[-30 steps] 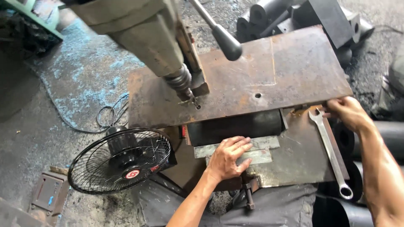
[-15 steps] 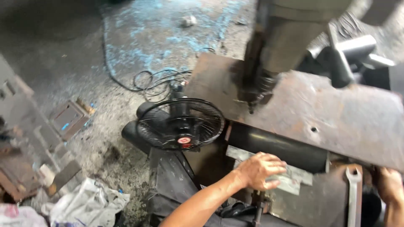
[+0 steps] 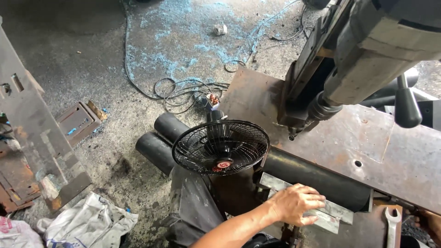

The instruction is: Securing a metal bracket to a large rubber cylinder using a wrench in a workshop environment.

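Pressing left hand [image 3: 296,204] flat, fingers together, on grey metal strip [image 3: 321,216] at counter [image 3: 404,160] front | right hand [image 3: 429,222] mostly cropped beside wrench [image 3: 392,225], fingers unclear | risk: strip slipping, fan [image 3: 220,147] close

Metal workshop: drill press [image 3: 367,59], rusty steel plate [image 3: 367,147], wrench [image 3: 392,225].

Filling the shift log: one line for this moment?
left hand: flat on metal strip | right hand: at frame edge, near wrench
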